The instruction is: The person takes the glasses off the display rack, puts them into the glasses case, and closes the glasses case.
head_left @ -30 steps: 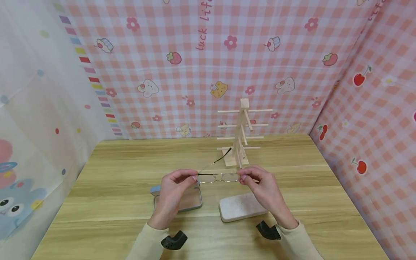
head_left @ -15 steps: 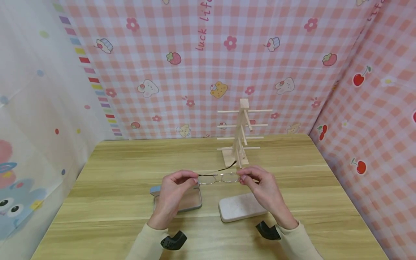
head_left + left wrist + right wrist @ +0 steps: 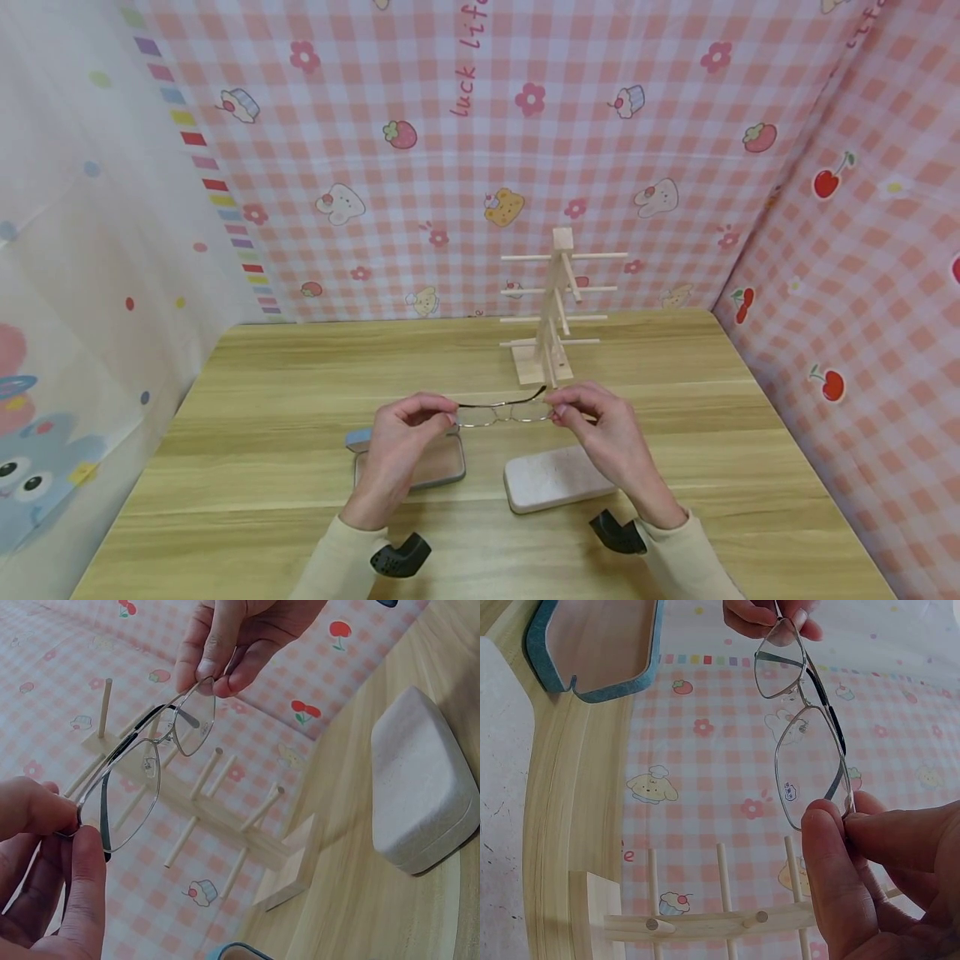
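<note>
A pair of thin metal-rimmed glasses (image 3: 477,423) with dark temple tips is held above the table between both hands. At one end of the frame the left hand (image 3: 405,442) pinches it between thumb and fingers. The right hand (image 3: 609,433) pinches the opposite end the same way. Both temples lie folded across behind the lenses, as the right wrist view shows. Below the left hand is an open blue glasses case (image 3: 448,463), partly covered by that hand. Under the right hand sits a closed whitish glasses case (image 3: 551,481).
Behind the hands stands a wooden peg rack (image 3: 562,283) with several horizontal pegs, bare of glasses. Its nearest low peg ends close to the right hand. The wooden table (image 3: 300,367) meets a pink checked cloth wall (image 3: 420,192) at the back and cloth on both sides.
The temple that stuck out toward the rack has swung down and inward, and now lies folded along the lenses. Both hands have stayed nearly in place.
</note>
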The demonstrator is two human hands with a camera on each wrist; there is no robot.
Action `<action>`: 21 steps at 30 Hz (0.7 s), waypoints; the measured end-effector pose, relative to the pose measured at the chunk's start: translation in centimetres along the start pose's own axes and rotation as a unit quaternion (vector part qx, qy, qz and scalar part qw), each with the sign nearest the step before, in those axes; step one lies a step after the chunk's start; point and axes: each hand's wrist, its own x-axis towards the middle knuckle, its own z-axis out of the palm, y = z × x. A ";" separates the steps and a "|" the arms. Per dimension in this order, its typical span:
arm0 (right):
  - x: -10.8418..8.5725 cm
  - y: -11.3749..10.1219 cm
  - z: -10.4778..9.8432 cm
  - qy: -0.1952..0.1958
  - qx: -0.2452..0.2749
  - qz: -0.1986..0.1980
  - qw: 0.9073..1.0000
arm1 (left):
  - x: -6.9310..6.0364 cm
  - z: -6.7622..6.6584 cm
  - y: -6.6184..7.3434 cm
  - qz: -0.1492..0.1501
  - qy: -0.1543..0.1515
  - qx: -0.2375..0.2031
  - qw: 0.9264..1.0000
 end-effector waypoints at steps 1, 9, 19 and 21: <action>0.0 0.0 0.0 0.000 0.000 0.000 1.000 | 0.0 0.0 0.0 0.000 0.001 0.001 1.000; 0.0 0.2 0.1 -0.004 -0.002 -0.008 1.000 | -0.1 -0.2 0.1 -0.003 0.006 0.043 0.999; 0.0 0.4 0.3 -0.030 0.035 0.029 0.999 | -0.6 -2.0 -0.1 -0.006 -0.053 0.065 0.996; -0.1 0.3 0.4 -0.042 0.047 0.048 0.997 | -0.7 -2.4 -0.2 0.004 -0.053 0.065 0.996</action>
